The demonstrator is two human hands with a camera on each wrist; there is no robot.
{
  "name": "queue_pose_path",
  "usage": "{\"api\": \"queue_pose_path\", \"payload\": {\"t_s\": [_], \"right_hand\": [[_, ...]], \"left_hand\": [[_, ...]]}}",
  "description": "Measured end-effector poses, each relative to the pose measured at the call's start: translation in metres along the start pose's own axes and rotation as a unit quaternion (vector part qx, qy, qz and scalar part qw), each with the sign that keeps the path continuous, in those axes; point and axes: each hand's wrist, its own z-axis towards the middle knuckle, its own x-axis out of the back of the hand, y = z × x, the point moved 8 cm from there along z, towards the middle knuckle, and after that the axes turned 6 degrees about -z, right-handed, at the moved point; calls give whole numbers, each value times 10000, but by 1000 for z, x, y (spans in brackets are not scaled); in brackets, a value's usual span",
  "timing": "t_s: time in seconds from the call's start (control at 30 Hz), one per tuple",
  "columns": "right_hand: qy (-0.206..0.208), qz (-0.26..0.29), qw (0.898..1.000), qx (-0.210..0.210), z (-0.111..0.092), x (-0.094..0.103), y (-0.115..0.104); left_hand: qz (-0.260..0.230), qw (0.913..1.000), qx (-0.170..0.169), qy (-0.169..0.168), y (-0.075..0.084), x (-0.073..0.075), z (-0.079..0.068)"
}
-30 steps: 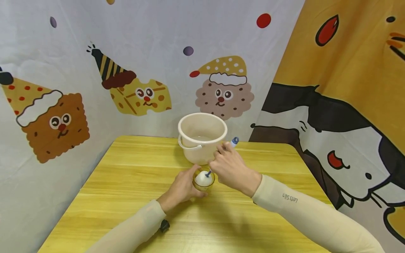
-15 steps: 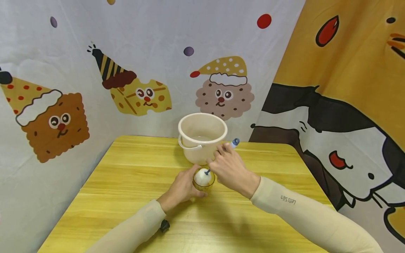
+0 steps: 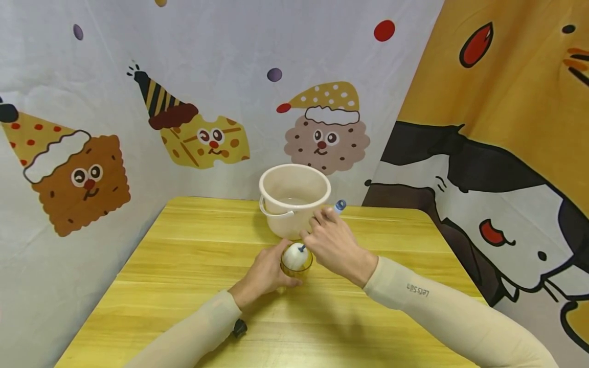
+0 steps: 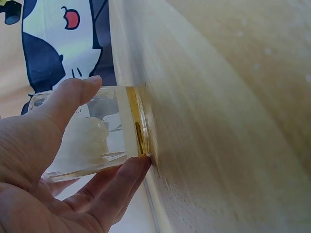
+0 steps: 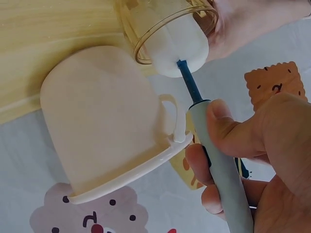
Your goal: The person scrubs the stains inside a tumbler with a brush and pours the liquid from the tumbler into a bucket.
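Observation:
My left hand [image 3: 267, 271] grips an amber-tinted see-through cup [image 4: 132, 116] standing on the table, thumb on one side and fingers on the other. In my right hand [image 3: 333, 248] is a cup brush [image 5: 221, 165] with a pale grey-green handle, a dark blue neck and a white sponge head [image 5: 182, 48]. That sponge sits inside the cup, its rounded neck end level with the rim in the right wrist view. The handle slants up and away from the cup, and its blue loop end [image 3: 340, 205] sticks out above my right fist.
A cream bucket [image 3: 294, 222] with a carrying handle stands just behind the cup, close to my right hand. On the yellow wood-grain table [image 3: 198, 266], a small black object [image 3: 239, 328] lies beside my left forearm. Cartoon-printed cloth [image 3: 221, 46] hangs around the table.
The sponge head has shifted and turned a little inside the cup as my right hand moved the brush slightly. My left hand and the cup have stayed in place.

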Motion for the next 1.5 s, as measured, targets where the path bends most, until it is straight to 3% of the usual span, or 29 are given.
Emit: {"api": "queue_pose_path", "payload": {"t_s": [0.63, 1.0, 1.5], "right_hand": [[-200, -222, 9995, 137, 4, -1, -3], [-50, -361, 9989, 310, 6, 1, -5], [-427, -358, 9958, 721, 9, 2, -6]], "left_hand": [[194, 9998, -101, 38, 0, 1, 0], [237, 9997, -91, 22, 0, 0, -1], [130, 9999, 19, -10, -1, 0, 0]]}}
